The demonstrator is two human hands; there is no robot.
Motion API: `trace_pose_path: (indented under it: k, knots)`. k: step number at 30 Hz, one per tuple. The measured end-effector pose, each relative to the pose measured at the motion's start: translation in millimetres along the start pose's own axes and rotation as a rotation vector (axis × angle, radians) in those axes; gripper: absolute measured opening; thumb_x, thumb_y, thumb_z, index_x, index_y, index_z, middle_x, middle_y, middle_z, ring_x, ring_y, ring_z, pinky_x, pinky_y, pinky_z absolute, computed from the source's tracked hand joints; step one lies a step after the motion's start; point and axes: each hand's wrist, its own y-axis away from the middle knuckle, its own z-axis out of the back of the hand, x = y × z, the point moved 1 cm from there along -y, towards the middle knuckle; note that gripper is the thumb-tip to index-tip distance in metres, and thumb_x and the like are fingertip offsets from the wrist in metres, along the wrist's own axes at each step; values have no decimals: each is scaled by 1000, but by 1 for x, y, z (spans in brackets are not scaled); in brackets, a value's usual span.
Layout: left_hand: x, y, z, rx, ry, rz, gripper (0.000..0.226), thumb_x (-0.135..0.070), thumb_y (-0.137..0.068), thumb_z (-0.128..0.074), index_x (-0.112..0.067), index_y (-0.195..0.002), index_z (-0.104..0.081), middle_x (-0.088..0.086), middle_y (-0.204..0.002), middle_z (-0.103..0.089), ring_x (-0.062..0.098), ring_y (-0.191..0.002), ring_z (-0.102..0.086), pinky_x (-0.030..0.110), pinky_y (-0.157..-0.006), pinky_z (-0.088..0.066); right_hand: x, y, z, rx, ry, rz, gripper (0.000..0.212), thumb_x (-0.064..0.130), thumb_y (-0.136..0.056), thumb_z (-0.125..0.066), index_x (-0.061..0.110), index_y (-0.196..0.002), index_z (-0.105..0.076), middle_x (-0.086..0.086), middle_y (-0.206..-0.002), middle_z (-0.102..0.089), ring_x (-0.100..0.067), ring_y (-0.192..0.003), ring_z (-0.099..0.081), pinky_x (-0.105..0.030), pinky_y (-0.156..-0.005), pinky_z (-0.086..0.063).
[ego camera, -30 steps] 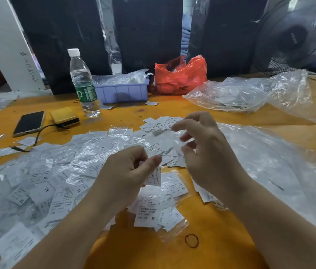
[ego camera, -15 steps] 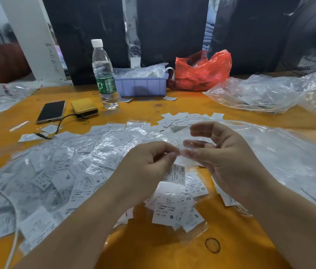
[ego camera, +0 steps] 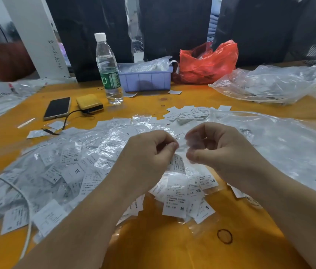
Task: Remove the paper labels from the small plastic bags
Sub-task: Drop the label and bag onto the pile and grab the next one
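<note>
At the table's (ego camera: 153,247) far edge a purple bin (ego camera: 145,79) holds clear plastic, with a red bag (ego camera: 209,64) bunched just beside it, contents unclear. Toward the far right corner lies a big clear sack (ego camera: 273,84) of pale pieces. Mid-table, above the heap of small bags (ego camera: 60,171), the left hand (ego camera: 149,154) pinches one small bag with a label (ego camera: 176,164) hanging from it; the right hand (ego camera: 217,148), fingers curled and blurred, pinches the same bag's other side. Loose labels (ego camera: 182,199) lie below them.
</note>
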Motion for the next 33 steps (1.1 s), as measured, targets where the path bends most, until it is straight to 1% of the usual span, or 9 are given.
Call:
trace_pose_path:
  k: [3, 10, 14, 17, 21, 23, 26, 29, 33]
  knots:
    - [1, -1, 4, -31, 4, 8, 14, -25, -95, -60, -28, -87, -72, -10, -71, -67, 7, -69, -61, 20, -60, -49, 1, -1, 0, 4, 36, 27, 30, -7, -73, -73, 19, -88, -69, 1, -79, -68, -17, -81, -68, -43, -81, -58]
    - [2, -3, 8, -104, 9, 36, 15, -26, -96, -58, -27, -88, -71, -11, -74, -67, 4, -72, -61, 21, -60, -50, -4, -3, 4, 39, 23, -12, 40, -11, -76, -71, 26, -91, -73, 5, -87, -72, -10, -83, -69, -22, -73, -55]
    - [3, -5, 10, -122, 16, 43, 15, -26, -97, -58, -26, -89, -71, -10, -71, -66, 5, -68, -60, 14, -53, -45, -6, -5, 9, -39, 165, -4, 50, -18, -71, -51, 27, -60, -68, 0, -69, -66, -13, -64, -60, -21, -56, -48]
    - [3, -3, 10, -117, 14, 43, 16, -25, -96, -58, -25, -87, -71, -10, -66, -63, 4, -62, -58, 11, -49, -41, -6, -7, 8, -72, 187, 1, 45, -19, -64, -40, 20, -51, -59, 0, -48, -47, -15, -44, -38, -27, -42, -32]
    - [5, -4, 12, -116, 39, 55, 16, -23, -95, -59, -23, -85, -71, -7, -63, -64, 7, -56, -57, 15, -47, -42, -2, -5, 10, -144, 91, 59, 27, -2, -74, -43, 14, -62, -61, 2, -49, -47, -12, -44, -37, -25, -40, -29]
    - [5, -4, 13, -104, 43, 56, 15, -24, -95, -59, -24, -85, -71, -7, -65, -65, 8, -59, -59, 17, -49, -44, 3, 1, 8, -133, 139, 148, 13, 26, -80, -53, 22, -78, -65, 5, -58, -53, -8, -48, -43, -23, -41, -35]
    - [1, -3, 12, -46, 42, 22, 15, -25, -95, -60, -25, -84, -71, -6, -67, -66, 12, -62, -60, 24, -53, -47, 6, -1, 5, -46, 409, 169, 39, 62, -78, -63, 41, -110, -57, 11, -82, -58, 0, -58, -52, -21, -53, -38]
    - [-3, -2, 15, -54, 47, -10, 15, -23, -94, -60, -24, -84, -71, -7, -67, -66, 10, -64, -61, 23, -54, -47, 15, -12, 6, 100, 504, 111, 22, 51, -82, -65, 38, -100, -65, 14, -87, -65, 10, -64, -56, -19, -60, -37]
    - [-2, -4, 20, -85, 80, 36, 16, -23, -95, -60, -23, -84, -71, -14, -61, -63, 4, -59, -58, 14, -49, -41, 24, -26, 9, 172, 418, 98, 13, 32, -87, -68, 28, -75, -73, 14, -72, -69, -5, -65, -63, -26, -63, -48]
